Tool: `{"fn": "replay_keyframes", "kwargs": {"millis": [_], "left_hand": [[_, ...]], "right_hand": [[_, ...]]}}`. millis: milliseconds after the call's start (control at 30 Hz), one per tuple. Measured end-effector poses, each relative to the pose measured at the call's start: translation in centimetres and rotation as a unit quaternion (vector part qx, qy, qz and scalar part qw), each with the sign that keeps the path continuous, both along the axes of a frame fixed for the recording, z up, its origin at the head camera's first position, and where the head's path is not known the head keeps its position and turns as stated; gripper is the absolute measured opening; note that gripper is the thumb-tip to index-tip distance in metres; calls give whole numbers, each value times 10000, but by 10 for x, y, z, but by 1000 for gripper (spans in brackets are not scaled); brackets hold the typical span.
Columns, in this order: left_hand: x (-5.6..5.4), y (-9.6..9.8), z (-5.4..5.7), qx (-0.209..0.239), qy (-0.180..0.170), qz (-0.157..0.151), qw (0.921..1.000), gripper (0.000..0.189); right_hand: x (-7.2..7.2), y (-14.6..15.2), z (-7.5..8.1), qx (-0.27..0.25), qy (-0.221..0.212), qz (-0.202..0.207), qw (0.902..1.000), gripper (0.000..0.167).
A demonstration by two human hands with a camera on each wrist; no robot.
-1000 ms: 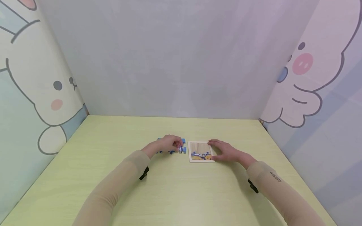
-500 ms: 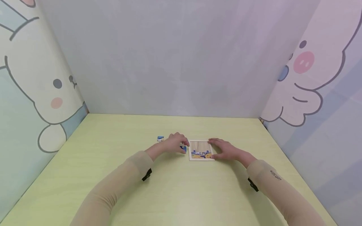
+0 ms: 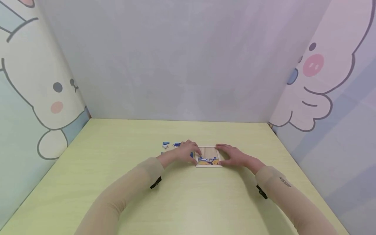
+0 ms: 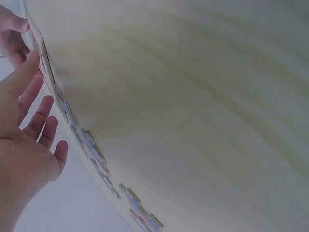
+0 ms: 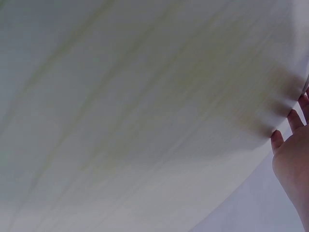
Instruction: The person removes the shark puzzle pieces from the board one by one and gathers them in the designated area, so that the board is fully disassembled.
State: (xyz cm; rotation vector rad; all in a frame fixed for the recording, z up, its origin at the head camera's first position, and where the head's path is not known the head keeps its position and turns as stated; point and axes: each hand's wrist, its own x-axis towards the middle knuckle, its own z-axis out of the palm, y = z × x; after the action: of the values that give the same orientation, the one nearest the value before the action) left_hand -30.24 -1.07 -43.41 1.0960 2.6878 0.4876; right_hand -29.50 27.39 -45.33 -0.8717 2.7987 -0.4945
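Note:
A small square wooden jigsaw frame (image 3: 209, 165) lies on the table, its near part filled with yellow, blue and white pieces and its far part bare wood. My right hand (image 3: 235, 157) holds the frame's right side, thumb at the near corner and fingers at the far one. At the left edge is my left hand (image 3: 186, 151), thumb and index finger spread over the rim. In the left wrist view the left hand's other fingers (image 4: 39, 118) stand apart. No piece shows in it; its fingertips are partly hidden. Several loose jigsaw pieces (image 3: 165, 144) lie behind and under the left hand.
The pale yellow-green table (image 3: 188, 199) reaches to a grey back wall (image 3: 182, 65). Side walls with cartoon animals (image 3: 314, 71) stand to the left and right. More loose pieces (image 4: 140, 208) trail along the table in the left wrist view.
My left hand has moved right from the loose pieces to the frame's left edge, its fingers spreading from an earlier pinch on a piece. My right hand has stayed at the frame.

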Motion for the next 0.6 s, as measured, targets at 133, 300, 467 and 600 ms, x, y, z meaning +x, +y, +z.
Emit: {"fn": "replay_keyframes", "kwargs": {"millis": [133,300,467,600], "left_hand": [[2,6,1,-5,-69,-77,9999,41],[5,9,2,-38,-111,31,9999,40],[6,10,2,-14,-186,114,9998,39],[5,12,0,-76,-215,161,9996,37]], "right_hand": [[-1,0,0,-36,-48,-1,10000,75],[-1,-1,0,-87,-91,0,9999,75],[0,-1,1,-121,-203,-10,9997,75],[0,-2,4,-194,-408,-66,9990,74]]}}
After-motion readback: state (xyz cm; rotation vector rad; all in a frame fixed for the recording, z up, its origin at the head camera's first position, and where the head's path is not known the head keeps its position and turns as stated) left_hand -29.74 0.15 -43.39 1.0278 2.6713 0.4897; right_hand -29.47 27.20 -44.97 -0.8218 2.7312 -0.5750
